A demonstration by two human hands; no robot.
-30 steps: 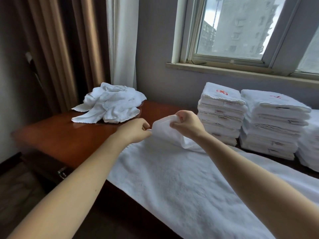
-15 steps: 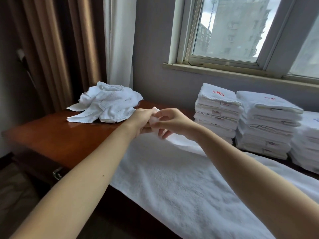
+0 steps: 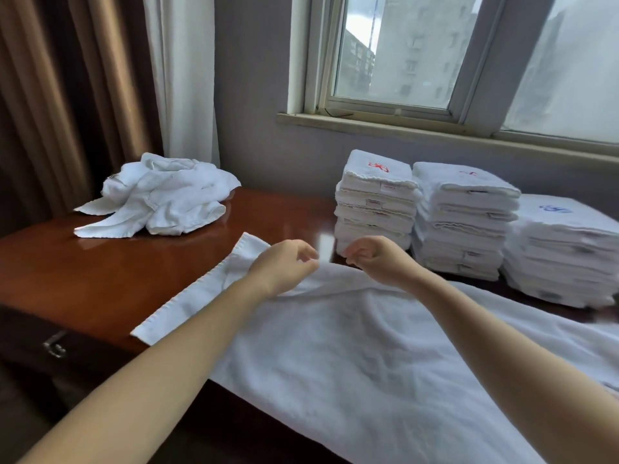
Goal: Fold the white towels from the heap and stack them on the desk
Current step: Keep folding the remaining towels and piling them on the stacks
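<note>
A white towel [image 3: 351,346] lies spread across the brown desk [image 3: 100,269], its stitched left end flat toward the heap. My left hand [image 3: 284,264] rests on the towel's far edge and pinches it at the fingertips, where the cloth rises in a low ridge. Beside it, my right hand [image 3: 376,259] hovers just over the same edge with fingers loosely curled and nothing visibly held. The heap of crumpled white towels [image 3: 160,199] sits at the desk's far left. Three stacks of folded towels [image 3: 375,209] [image 3: 465,226] [image 3: 566,252] stand at the back right.
The wall and a window sill [image 3: 435,132] run behind the stacks. Curtains [image 3: 100,95] hang behind the heap. A drawer handle [image 3: 55,346] shows on the desk's front at the left. Bare desk top lies between the heap and the spread towel.
The towel corner that both hands held up together now lies flat to the left. My hands have moved apart and lowered to the towel's far edge.
</note>
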